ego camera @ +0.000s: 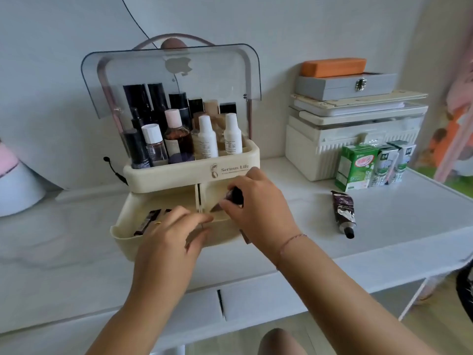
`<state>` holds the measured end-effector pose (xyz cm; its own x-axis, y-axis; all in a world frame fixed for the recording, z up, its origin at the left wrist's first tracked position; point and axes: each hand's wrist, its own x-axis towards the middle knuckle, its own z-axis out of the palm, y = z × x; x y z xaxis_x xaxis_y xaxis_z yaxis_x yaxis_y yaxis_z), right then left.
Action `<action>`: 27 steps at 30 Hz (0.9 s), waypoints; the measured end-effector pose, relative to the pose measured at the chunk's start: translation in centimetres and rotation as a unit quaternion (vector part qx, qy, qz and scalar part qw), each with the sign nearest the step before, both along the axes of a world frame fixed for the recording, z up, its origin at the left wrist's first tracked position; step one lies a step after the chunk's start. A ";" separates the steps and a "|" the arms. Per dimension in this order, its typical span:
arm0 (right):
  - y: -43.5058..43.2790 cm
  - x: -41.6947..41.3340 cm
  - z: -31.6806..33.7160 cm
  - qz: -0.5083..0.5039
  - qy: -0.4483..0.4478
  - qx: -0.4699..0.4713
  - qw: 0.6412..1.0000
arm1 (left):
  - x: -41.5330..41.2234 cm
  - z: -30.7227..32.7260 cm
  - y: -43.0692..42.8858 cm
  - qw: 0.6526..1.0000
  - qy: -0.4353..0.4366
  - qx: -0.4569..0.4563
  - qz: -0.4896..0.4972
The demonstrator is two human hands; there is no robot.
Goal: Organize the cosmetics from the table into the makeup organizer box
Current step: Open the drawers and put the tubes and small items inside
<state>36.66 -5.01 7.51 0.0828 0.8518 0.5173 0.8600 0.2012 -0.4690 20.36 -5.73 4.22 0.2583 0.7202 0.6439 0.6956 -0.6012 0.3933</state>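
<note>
The cream makeup organizer box stands on the white table, its clear lid raised and several bottles upright in its top tray. Both lower drawers are pulled out. My right hand holds a small dark cosmetic tube over the right drawer. My left hand rests at the front of the left drawer, fingers curled at the divider; a dark lipstick lies inside it. A dark squeezed tube lies on the table to the right.
A stack of white storage boxes with a grey case and an orange bar on top stands at the back right. Green and white cartons sit in front of it. A pale blue object is at the far left.
</note>
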 end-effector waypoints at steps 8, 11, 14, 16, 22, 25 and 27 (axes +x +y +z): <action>-2.1 3.0 -1.3 -0.007 0.089 0.145 0.985 | -0.4 -0.2 0.1 1.000 0.006 0.015 -0.003; -3.3 8.8 -4.5 -0.220 0.092 0.114 0.964 | -0.5 -0.3 0.2 1.000 0.001 0.019 -0.009; -3.7 12.7 -7.7 -0.315 0.081 -0.106 0.940 | -0.2 -0.2 0.2 1.000 0.000 0.024 -0.006; -3.6 13.4 -9.3 -0.309 0.047 -0.129 0.941 | -0.1 -0.2 0.1 1.000 0.000 0.019 -0.003; -3.9 13.4 -9.4 -0.252 0.105 -0.004 0.962 | -0.2 -0.2 -0.1 1.000 -0.003 0.014 0.002; -5.3 12.0 -7.0 -0.216 0.144 0.121 0.958 | -0.2 -0.2 -0.2 1.000 -0.002 0.024 -0.006; -6.6 10.6 -4.2 -0.175 0.136 0.215 0.951 | -0.2 -0.3 -0.2 1.000 -0.003 0.021 -0.007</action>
<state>47.22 -11.60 3.28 0.5028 0.4628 0.7301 0.7678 0.1490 -0.6231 20.17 -5.88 3.93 0.2639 0.6886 0.6754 0.6847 -0.6270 0.3717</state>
